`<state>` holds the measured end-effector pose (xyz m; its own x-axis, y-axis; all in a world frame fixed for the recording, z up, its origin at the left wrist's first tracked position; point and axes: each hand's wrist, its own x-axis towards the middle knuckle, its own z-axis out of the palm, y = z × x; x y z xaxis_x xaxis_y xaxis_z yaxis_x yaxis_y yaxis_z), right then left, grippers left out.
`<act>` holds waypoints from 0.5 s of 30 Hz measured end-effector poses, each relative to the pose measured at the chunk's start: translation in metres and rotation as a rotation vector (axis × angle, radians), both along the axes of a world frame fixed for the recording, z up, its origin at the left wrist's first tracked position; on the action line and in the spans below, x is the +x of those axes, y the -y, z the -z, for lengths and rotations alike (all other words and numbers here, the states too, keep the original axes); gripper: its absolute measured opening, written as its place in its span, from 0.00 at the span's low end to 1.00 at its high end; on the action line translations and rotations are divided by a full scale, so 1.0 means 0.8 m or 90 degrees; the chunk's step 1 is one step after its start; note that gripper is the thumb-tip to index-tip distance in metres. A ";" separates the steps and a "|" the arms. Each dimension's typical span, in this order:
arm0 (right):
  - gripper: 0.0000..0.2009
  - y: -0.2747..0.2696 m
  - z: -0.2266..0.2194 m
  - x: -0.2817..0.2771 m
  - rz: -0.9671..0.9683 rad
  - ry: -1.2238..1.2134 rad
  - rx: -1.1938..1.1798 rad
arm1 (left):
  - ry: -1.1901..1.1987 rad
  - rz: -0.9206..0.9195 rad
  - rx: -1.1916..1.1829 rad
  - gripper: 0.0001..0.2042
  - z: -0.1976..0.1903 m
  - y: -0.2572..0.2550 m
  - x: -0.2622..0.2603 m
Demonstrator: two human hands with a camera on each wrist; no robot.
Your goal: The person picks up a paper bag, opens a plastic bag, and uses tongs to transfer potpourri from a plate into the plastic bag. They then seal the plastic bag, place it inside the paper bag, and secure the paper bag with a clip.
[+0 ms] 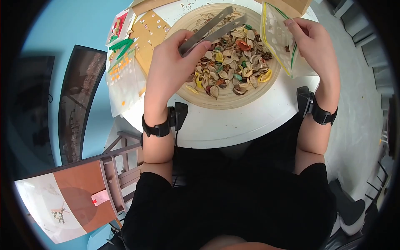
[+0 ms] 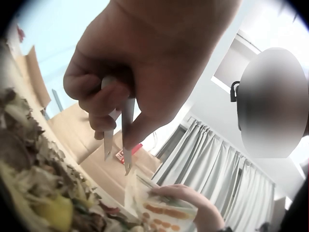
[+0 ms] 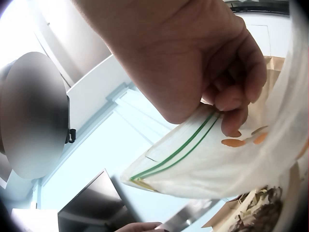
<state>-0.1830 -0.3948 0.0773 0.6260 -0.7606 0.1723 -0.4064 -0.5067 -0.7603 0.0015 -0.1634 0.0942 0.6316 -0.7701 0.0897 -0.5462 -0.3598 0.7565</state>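
My left hand (image 1: pixel 168 62) holds large flat metal tweezers (image 1: pixel 216 26) above the far part of a round woven tray (image 1: pixel 227 104). The two tips stand apart, with nothing visible between them. Dried potpourri (image 1: pixel 225 62) is heaped in the tray: pale pods with yellow, green and orange-red pieces. On the right, my right hand (image 1: pixel 314 46) pinches the edge of a translucent zip bag (image 1: pixel 273 27) with green and yellow closure strips. The bag is tilted beside the tray, its mouth parted, and the right wrist view shows orange spots (image 3: pixel 234 143) on it.
On the round white table (image 1: pixel 208 129), to the left, lie a flat bag with orange dots (image 1: pixel 125 79), a green plastic tool (image 1: pixel 121 46), a white box with red items (image 1: pixel 121 26) and brown paper (image 1: pixel 151 35). A wooden chair (image 1: pixel 121 175) stands at lower left.
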 end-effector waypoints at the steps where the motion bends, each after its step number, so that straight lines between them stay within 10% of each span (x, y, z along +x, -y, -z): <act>1: 0.19 0.001 0.000 0.001 0.001 -0.009 0.001 | 0.026 -0.007 0.030 0.15 0.004 0.002 0.003; 15: 0.19 0.001 -0.003 -0.003 -0.004 -0.015 0.004 | 0.159 -0.010 0.074 0.13 0.030 -0.002 0.015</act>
